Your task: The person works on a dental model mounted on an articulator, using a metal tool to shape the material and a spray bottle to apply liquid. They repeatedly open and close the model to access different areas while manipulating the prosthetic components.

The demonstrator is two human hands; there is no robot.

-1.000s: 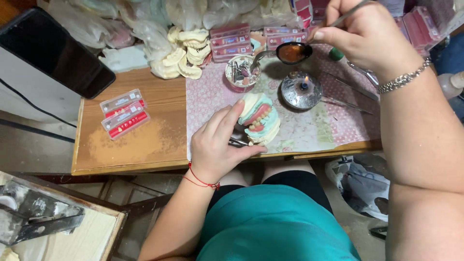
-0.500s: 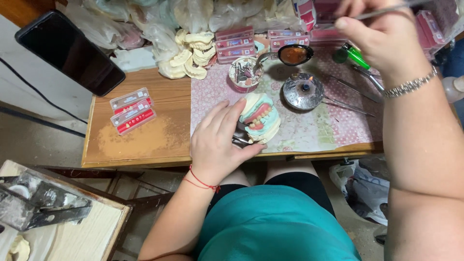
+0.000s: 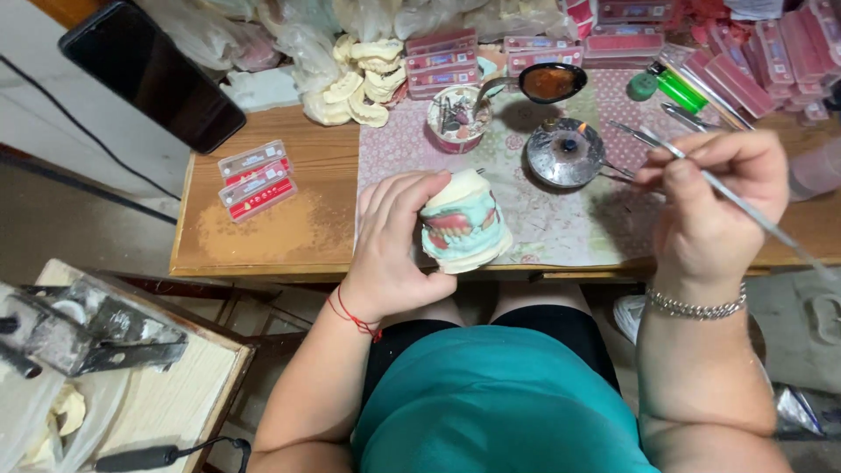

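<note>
**Denture model in the left hand, thin metal tool in the right**

The denture model [image 3: 462, 226] sits over the near edge of the surface [image 3: 289, 232], just in front of the person's lap. It is a pale green-white block with pink gums and a row of teeth showing on its side; its long axis runs roughly from 11 to 5 o'clock, the toothed face turned toward the person. The left hand [image 3: 394, 245] wraps it from the 9 o'clock side, fingers curled over the top, thumb beneath.

At 3 o'clock from the model, the right hand [image 3: 714, 206] pinches a thin metal tool [image 3: 745, 210], whose shaft slants from 10 to 4 o'clock, its tip pointing toward the small burner [image 3: 565, 156] with a tiny flame. A spoon [image 3: 547, 83] of brown liquid lies at 12 o'clock from the burner.
</note>
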